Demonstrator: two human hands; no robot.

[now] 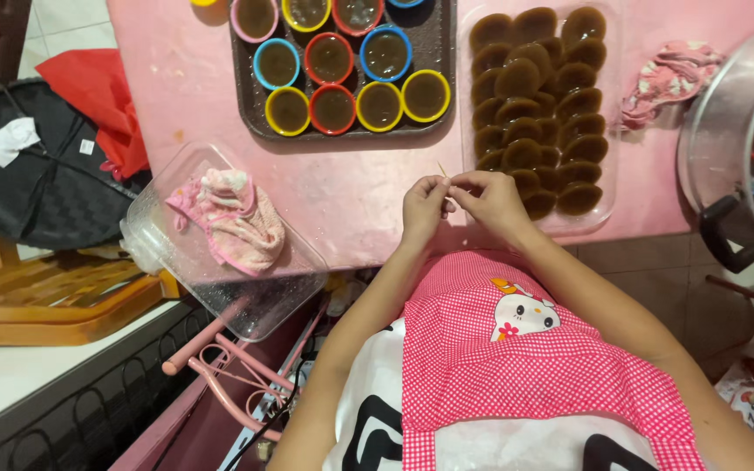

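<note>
You hold a thin stick point(443, 172) between the fingertips of both hands, above the near edge of the pink surface point(351, 196), its tip poking up just past your fingers. Your left hand point(423, 209) has its grip pinched together on the stick from the left, and your right hand point(492, 199) has its grip pinched together on it from the right, so the two hands touch at the fingertips.

Just beyond your right hand sits a clear tray point(608, 205) packed with overlapping rows of round brown cakes point(538, 96). To the left of that, farther up the surface, a dark tray point(434, 35) carries small coloured cups point(332, 59) with rims of red, blue, yellow and pink, each filled with the same brown stuff.

A pink cloth point(674, 78) lies crumpled on the surface to the right of the clear tray. Beyond it, at the right edge, a big metal pot point(726, 131) holds more coloured cups.

To your left, a clear plastic lid point(220, 279) hangs over the surface's edge with another pink cloth point(233, 218) on it. Farther left lie a round black tray point(37, 183) and a red bag point(98, 96). A pink checked apron point(517, 375) covers your lap.
</note>
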